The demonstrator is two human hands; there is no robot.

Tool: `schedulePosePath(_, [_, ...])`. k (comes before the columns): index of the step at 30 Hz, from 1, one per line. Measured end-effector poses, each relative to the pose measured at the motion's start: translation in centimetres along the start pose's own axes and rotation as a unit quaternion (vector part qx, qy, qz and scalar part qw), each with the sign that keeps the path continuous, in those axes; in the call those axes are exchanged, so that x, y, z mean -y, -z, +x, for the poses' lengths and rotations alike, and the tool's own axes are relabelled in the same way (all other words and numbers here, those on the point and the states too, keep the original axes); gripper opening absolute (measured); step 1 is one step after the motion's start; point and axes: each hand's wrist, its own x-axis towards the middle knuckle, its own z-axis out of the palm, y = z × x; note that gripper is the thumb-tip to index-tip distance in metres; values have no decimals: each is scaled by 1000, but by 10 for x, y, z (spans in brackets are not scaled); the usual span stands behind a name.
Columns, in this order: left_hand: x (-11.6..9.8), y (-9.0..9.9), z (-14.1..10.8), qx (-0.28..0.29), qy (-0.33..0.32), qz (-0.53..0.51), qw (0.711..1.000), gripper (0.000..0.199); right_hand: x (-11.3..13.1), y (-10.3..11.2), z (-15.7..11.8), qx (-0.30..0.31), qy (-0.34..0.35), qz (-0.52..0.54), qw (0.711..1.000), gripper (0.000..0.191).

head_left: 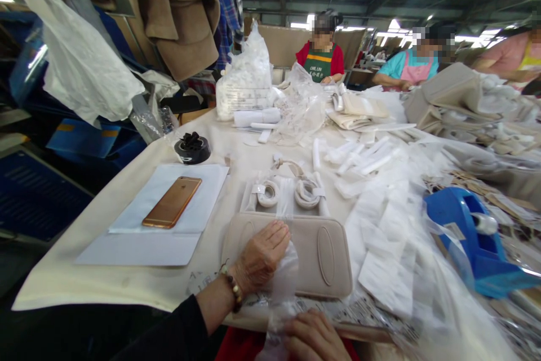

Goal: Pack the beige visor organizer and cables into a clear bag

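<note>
A beige bag (313, 248) lies flat at the table's front edge, with two wrapped rolls of strap, one (267, 195) on the left and one (307, 194) on the right, just behind it. A translucent plastic strip (285, 276) runs down over the bag's middle. My left hand (262, 251) lies on the bag and the strip, palm down, its fingers pressed together; nothing shows inside it. My right hand (315, 335) is at the bottom edge beside the lower end of the strip, fingers curled; what they hold is partly hidden.
A phone (172, 202) rests on white sheets (139, 248) to the left, near a black tape roll (192, 148). Plastic wrapping (393, 226) and a blue tape dispenser (473, 243) are on the right. Several people are behind the table, one in a green apron (316, 65).
</note>
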Motion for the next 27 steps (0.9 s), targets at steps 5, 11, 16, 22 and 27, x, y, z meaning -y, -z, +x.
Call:
schedulePosePath(5, [1, 0, -1, -11, 1, -8, 1000, 34, -43, 23, 36, -31, -89, -62, 994, 39])
schedulePosePath(11, [-2, 6, 0, -23, -9, -19, 1000, 34, -78, 1, 68, 19, -105, -103, 989, 39])
schedulePosePath(16, [-4, 9, 0, -39, -3, -64, 997, 32, -74, -1, 71, 15, -73, -112, 991, 33])
schedulePosePath(22, [-8, 14, -1, -24, 17, -56, 998, 40, -72, 7, 76, 23, -31, -132, 990, 46])
schedulePosePath(27, [-2, 5, -12, -55, -39, 20, 998, 35, -86, 2, 73, 10, 25, -169, 985, 36])
